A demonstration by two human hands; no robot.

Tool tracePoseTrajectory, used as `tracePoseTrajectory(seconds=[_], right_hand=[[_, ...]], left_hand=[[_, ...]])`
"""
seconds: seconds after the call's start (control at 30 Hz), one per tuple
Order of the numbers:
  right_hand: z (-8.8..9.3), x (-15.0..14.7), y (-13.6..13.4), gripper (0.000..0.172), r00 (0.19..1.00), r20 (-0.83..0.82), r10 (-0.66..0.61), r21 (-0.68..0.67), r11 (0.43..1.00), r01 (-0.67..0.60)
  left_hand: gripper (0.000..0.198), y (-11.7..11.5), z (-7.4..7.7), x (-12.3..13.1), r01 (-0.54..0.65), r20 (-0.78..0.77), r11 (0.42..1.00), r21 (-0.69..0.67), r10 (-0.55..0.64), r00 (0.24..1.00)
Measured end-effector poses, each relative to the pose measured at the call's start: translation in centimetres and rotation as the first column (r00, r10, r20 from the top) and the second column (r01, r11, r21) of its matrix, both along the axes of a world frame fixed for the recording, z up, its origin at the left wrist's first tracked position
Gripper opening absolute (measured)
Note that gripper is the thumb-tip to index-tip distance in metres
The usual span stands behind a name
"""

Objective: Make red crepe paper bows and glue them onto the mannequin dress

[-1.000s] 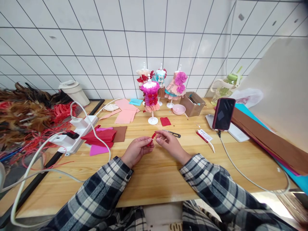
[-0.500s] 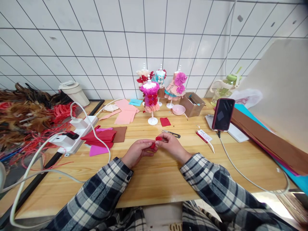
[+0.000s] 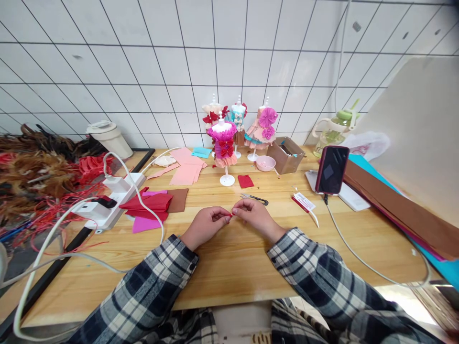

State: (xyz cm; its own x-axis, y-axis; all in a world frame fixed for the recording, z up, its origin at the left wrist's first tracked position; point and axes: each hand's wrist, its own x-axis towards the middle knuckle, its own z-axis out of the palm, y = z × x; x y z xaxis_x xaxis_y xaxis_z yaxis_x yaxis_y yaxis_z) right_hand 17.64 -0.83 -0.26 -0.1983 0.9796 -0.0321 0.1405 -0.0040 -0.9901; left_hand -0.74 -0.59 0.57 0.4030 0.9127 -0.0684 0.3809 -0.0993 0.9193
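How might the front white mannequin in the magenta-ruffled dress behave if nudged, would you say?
The white mannequin may tip, its dressed body standing high on a thin stem. The crinkled magenta ruffle would probably crush easily, looking thin.

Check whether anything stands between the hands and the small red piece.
Nothing visible does: the small red piece shows right at the fingertips of the left hand and right hand, though they hide most of it. The snips lie beyond the right hand, out of the way.
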Motion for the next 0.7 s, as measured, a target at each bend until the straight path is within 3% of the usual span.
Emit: tracePoseTrajectory(seconds=[0.07,0.17,0.23,0.43,0.63,0.7], right_hand=[[-0.2,-0.2,0.0,0.023,1.0,0.004,-0.019,-0.03,0.999,0.019],[-0.4,-0.4,-0.1,0.024,0.999,-0.052,-0.015,-0.123,0.992,0.008],[-0.3,-0.4,-0.2,0.026,0.992,-0.124,-0.02,-0.173,0.985,-0.002],[0.1,0.1,-0.2,0.037,0.973,-0.224,-0.048,-0.224,0.975,-0.004],[-0.2,-0.1,0.1,0.033,0.97,-0.219,-0.104,-0.151,0.986,0.071],[-0.1,-0.2,0.1,0.033,0.967,-0.234,-0.096,-0.123,0.99,0.068]], left_hand=[[0.021,-0.2,0.2,0.0,0.053,-0.132,0.99,0.134,-0.035,0.991],[0.019,-0.5,0.6,-0.1,0.165,-0.346,0.916,0.367,-0.03,0.938],[0.02,-0.5,0.9,-0.1,0.176,-0.389,0.892,0.416,-0.001,0.921],[0.019,-0.1,0.7,-0.4,-0.019,-0.228,0.969,0.247,0.077,0.971],[0.037,0.1,-0.1,-0.5,-0.055,-0.092,0.98,0.192,0.073,0.993],[0.031,0.1,-0.2,-0.5,-0.09,-0.098,0.974,0.21,0.112,0.989]])
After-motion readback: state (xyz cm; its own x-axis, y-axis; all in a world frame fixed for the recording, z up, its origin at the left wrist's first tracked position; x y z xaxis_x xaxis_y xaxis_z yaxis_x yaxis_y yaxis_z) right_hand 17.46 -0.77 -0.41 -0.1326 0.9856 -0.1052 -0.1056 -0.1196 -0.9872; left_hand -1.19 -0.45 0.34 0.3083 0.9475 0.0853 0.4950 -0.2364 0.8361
